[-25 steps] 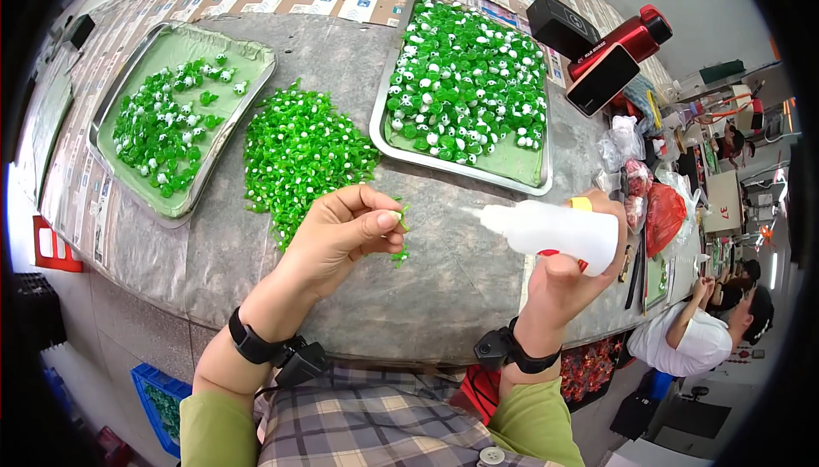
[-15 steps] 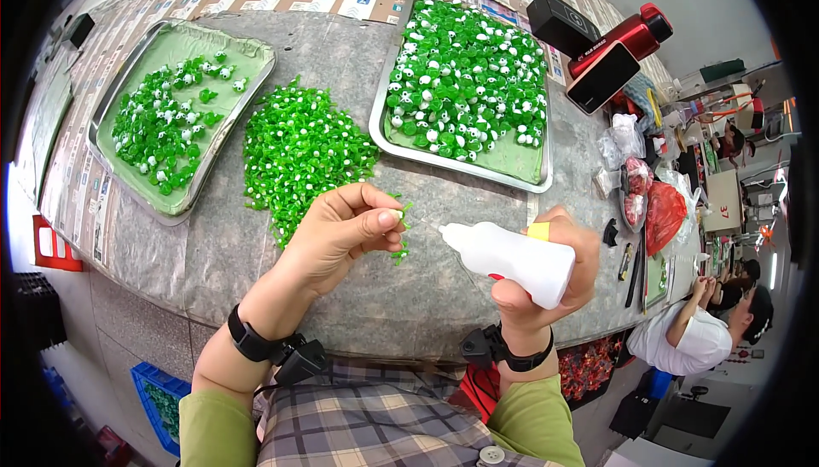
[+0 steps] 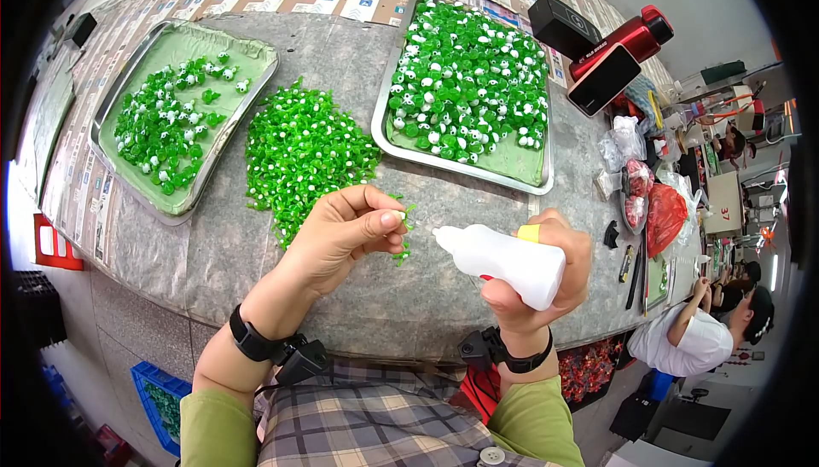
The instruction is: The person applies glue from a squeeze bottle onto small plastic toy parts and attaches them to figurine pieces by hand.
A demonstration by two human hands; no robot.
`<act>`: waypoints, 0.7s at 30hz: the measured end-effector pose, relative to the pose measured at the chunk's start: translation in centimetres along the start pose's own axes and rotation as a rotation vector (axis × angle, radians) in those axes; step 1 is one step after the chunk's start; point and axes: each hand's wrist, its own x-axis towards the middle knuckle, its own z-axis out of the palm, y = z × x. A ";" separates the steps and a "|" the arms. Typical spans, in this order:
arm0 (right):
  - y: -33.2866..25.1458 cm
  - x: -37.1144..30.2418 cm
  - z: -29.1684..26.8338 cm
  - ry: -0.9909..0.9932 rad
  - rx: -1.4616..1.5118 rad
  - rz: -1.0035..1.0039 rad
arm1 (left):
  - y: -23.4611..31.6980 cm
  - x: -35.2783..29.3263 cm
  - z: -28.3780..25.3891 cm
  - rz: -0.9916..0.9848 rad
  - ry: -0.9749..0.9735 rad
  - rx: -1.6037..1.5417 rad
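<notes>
Right hand (image 3: pixel 554 275): curled around a white bottle (image 3: pixel 509 264), thumb below, fingers over its yellow band.
Bottle tip: compared with the first frame it has come nearer to the left hand (image 3: pixel 337 237); it points toward the fingers, still apart.
Left hand: almost unchanged in place; thumb and forefinger are pinched together on a small green piece (image 3: pixel 408 214), perhaps plastic, too small to tell well.
Pile (image 3: pixel 303 156): loose, shiny green bits with white dots.
Left tray (image 3: pixel 213 40): metal, rounded corners, green lining, partly covered by green pieces with white balls.
Right tray (image 3: pixel 512 164): same kind, much fuller.
Table (image 3: pixel 367 322): grey, creased covering.
Room: red flask (image 3: pixel 623 43) and phone (image 3: pixel 603 81) at far right; beyond, a person (image 3: pixel 682 339) in white shirt.
</notes>
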 end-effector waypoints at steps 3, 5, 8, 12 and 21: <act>0.0 0.1 0.1 -0.013 -0.004 -0.022 | 0.0 0.0 0.1 -0.004 -0.006 0.002; 0.1 0.0 0.1 -0.003 0.003 -0.011 | 0.0 0.0 0.0 -0.004 -0.008 0.004; 0.2 -0.2 -0.1 0.032 0.011 0.012 | 0.1 0.0 0.0 -0.005 -0.015 0.010; 0.3 -0.1 -0.2 0.063 -0.014 0.010 | 0.1 0.0 0.0 -0.009 -0.018 0.012; 0.2 -0.1 -0.2 0.075 -0.008 0.013 | 0.1 0.0 0.0 -0.004 -0.013 0.015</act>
